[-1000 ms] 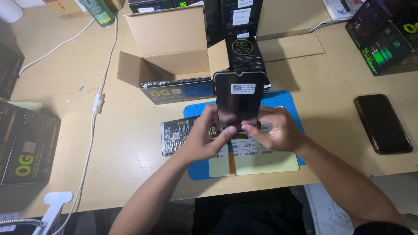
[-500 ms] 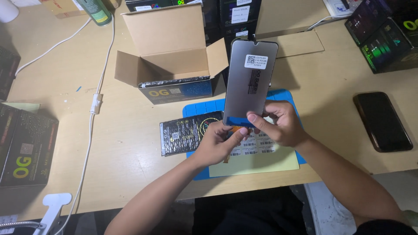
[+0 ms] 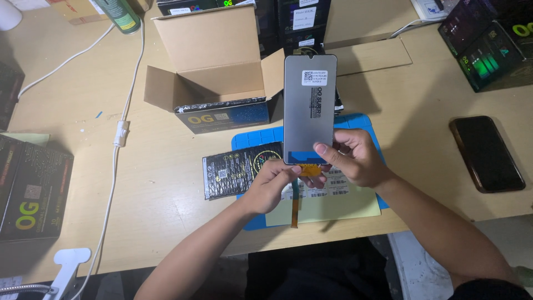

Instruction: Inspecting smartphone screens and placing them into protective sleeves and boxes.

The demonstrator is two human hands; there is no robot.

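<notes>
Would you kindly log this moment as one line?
right hand: holds screen panel upright | left hand: pinches orange flex cable | below: blue mat

The screen (image 3: 310, 108) stood upright over the mat (image 3: 355, 125), held between both hands. An open box (image 3: 214, 72) lay behind the mat on the desk (image 3: 161, 183), a packet (image 3: 240, 168) on its left edge, a phone (image 3: 486, 153) well to the right.

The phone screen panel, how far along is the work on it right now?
Done: the cardboard box lies open and the screen panel is out of it. In hand: the right hand holds the panel upright above the blue mat, while the left hand pinches its orange flex cable. Left: the black pouch and label sheet lie loose on the mat.
</notes>
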